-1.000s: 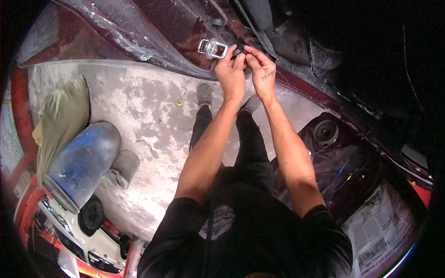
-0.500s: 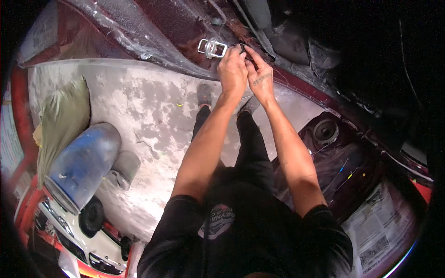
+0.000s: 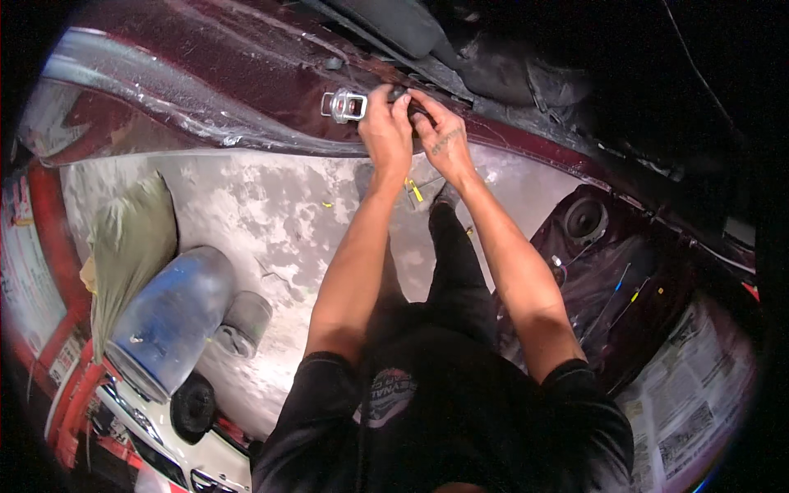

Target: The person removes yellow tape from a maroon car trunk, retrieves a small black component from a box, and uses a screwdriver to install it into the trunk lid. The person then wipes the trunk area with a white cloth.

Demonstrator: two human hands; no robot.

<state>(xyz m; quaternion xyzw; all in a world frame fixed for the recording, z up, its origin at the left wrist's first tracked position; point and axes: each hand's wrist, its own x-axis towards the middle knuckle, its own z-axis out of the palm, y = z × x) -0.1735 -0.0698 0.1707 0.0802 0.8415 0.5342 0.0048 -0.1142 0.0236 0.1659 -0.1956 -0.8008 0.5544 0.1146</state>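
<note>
My left hand [image 3: 386,135] and my right hand [image 3: 445,141] are close together at the dark red car body edge [image 3: 279,107]. Both hands have their fingertips closed on a small black part [image 3: 398,94] against the metal; its shape is mostly hidden by the fingers. Just left of my left hand, a silver looped metal bracket [image 3: 344,106] sticks out from the same red panel. Black trim [image 3: 526,103] runs along the body beyond my right hand.
A blue barrel [image 3: 177,316], a greenish sack [image 3: 136,246] and a grey bucket [image 3: 249,316] stand at left. At right is a dark door panel with a round speaker [image 3: 584,219], near newspaper sheets [image 3: 690,386]. A yellow item [image 3: 415,191] shows between my forearms, above the pale floor [image 3: 288,214].
The view has shifted, so the car body and hands appear further left. Both hands stay at the black part. The yellow item now shows between my forearms.
</note>
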